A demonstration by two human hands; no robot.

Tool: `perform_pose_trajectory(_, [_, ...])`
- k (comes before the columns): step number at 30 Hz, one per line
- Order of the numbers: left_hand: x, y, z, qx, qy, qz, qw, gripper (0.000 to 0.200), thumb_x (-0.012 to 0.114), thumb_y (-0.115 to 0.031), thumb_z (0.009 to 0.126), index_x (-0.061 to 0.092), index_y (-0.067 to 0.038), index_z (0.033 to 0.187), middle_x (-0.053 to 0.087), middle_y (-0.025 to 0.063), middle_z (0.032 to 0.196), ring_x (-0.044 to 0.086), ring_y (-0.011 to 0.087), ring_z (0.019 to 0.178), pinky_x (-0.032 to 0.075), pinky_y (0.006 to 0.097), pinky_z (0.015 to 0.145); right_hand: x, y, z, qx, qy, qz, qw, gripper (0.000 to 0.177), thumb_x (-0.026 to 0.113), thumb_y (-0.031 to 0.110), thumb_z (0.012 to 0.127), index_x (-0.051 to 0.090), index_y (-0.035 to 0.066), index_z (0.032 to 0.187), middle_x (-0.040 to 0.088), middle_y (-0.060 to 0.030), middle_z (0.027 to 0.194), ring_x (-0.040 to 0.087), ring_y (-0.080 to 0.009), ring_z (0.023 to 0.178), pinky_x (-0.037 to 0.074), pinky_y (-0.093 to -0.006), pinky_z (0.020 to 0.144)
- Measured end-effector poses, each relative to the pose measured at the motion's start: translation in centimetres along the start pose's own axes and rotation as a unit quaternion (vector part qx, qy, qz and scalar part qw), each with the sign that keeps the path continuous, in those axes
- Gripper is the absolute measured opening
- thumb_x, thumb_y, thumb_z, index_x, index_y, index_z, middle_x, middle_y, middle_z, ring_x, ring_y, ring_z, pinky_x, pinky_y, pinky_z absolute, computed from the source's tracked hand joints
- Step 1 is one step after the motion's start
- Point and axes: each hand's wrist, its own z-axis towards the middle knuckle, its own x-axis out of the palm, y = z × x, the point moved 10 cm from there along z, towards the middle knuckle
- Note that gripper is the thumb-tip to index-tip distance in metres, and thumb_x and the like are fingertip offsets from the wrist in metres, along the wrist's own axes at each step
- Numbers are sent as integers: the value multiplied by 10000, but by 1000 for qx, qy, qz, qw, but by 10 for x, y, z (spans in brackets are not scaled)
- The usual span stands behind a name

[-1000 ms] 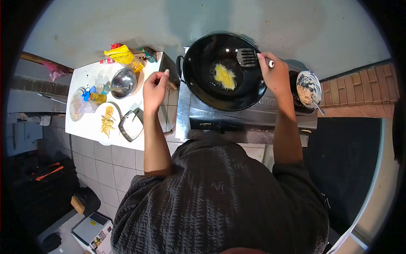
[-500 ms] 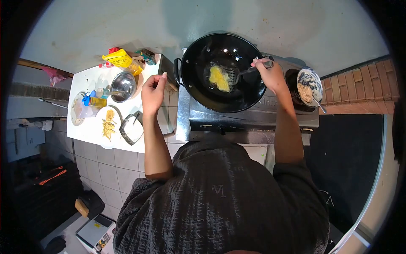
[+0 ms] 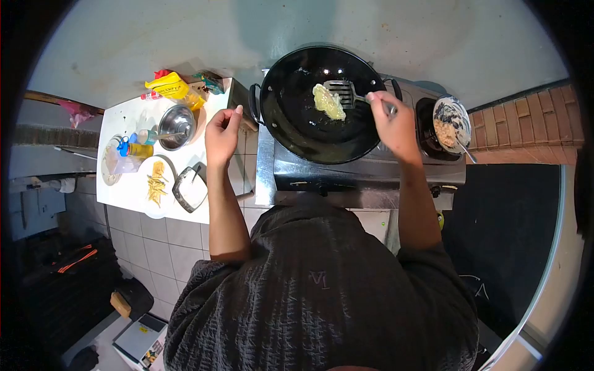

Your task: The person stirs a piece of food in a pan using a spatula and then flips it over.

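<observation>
My right hand [image 3: 394, 127] is wrapped round the handle of a slotted turner [image 3: 342, 93]. The turner's metal blade lies against the upper right edge of a pale yellow piece of food that looks like egg [image 3: 328, 103], inside a black two-handled wok [image 3: 294, 133]. Oil glistens on the wok's bottom around the food. My left hand [image 3: 222, 137] is raised between the wok and the side table, its fingers curled in and thumb pointing up; nothing shows in it.
The wok stands on a steel gas stove [image 3: 365, 170]. To the right, a patterned bowl [image 3: 460, 111] holds minced food and a spoon. On the white table [image 3: 117, 193] are a metal bowl [image 3: 177, 125], a plate of strips [image 3: 151, 207], a square white dish [image 3: 197, 193] and a yellow packet [image 3: 170, 86].
The turner has moved up and left in the wok, its blade now showing brighter. The food has shifted slightly right and up and shows a paler surface. My left hand has barely moved.
</observation>
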Motion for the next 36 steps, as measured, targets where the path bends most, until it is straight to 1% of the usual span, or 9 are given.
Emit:
perform_pose_trajectory(1, [1, 0, 1, -1, 3, 0, 1000, 265, 654, -259, 922, 637, -8, 838, 524, -55, 692, 414, 38, 643, 341, 203, 586, 2, 3, -5, -1, 1, -1, 1000, 200, 620, 210, 905, 683, 21, 904, 693, -136, 812, 665, -186, 754, 494, -306, 683])
perform_pose_trajectory(4, [1, 2, 2, -2, 4, -5, 1000, 263, 655, -258, 921, 636, -9, 840, 522, -56, 693, 416, 37, 645, 341, 202, 588, 14, 46, -31, -208, 32, -32, 977, 104, 674, 85, 852, 652, 29, 936, 621, -129, 783, 609, -288, 687, 486, -342, 611])
perform_pose_trajectory(8, [-1, 1, 4, -3, 9, -11, 1000, 264, 657, -262, 919, 636, -10, 842, 521, -58, 695, 416, 36, 647, 344, 200, 591, 21, 76, -62, -282, 79, -90, 952, 180, 748, 33, 745, 655, 29, 900, 532, -90, 706, 554, -269, 649, 459, -370, 583])
perform_pose_trajectory(12, [-5, 5, 8, -5, 6, -15, 1000, 264, 658, -266, 918, 638, -15, 839, 516, -59, 685, 415, 37, 637, 343, 202, 582, 22, 86, -83, -318, 85, -118, 937, 218, 768, 15, 701, 662, 21, 892, 528, -85, 709, 555, -250, 647, 446, -355, 577])
perform_pose_trajectory(21, [-29, 16, 20, 23, -22, -22, 999, 261, 662, -265, 917, 650, -17, 836, 510, -68, 670, 404, 29, 606, 322, 194, 546, 4, 74, -68, -200, 20, -44, 979, 127, 696, 10, 800, 649, -4, 917, 613, -130, 743, 591, -294, 627, 471, -350, 576])
perform_pose_trajectory(29, [-22, 16, 19, 1, -5, -30, 1000, 272, 659, -275, 919, 648, -16, 838, 520, -63, 682, 413, 32, 623, 329, 198, 560, 23, 73, -72, -190, 38, -25, 981, 86, 676, -3, 818, 653, -9, 900, 664, -139, 807, 648, -281, 698, 502, -327, 611])
perform_pose_trajectory(32, [-17, 20, 23, -22, 22, -26, 999, 231, 660, -254, 920, 657, -29, 871, 569, -53, 769, 451, 40, 714, 359, 193, 662, 12, 77, -70, -204, -20, -50, 978, 77, 668, 13, 831, 657, -13, 902, 672, -146, 830, 658, -282, 725, 510, -319, 650])
perform_pose_trajectory(34, [-12, 19, 24, -23, 38, -47, 998, 229, 663, -251, 918, 657, -26, 870, 576, -51, 772, 459, 43, 714, 368, 192, 675, 1, 66, -66, -106, -47, -41, 992, 74, 655, 23, 848, 661, -15, 911, 680, -149, 851, 666, -279, 749, 511, -315, 690])
perform_pose_trajectory(36, [-6, 22, 26, -24, 48, -50, 997, 228, 664, -249, 917, 657, -27, 867, 576, -53, 770, 459, 40, 711, 366, 189, 670, 1, 66, -68, -85, -58, -51, 993, 73, 649, 25, 854, 662, -14, 915, 682, -150, 860, 669, -276, 757, 510, -312, 704])
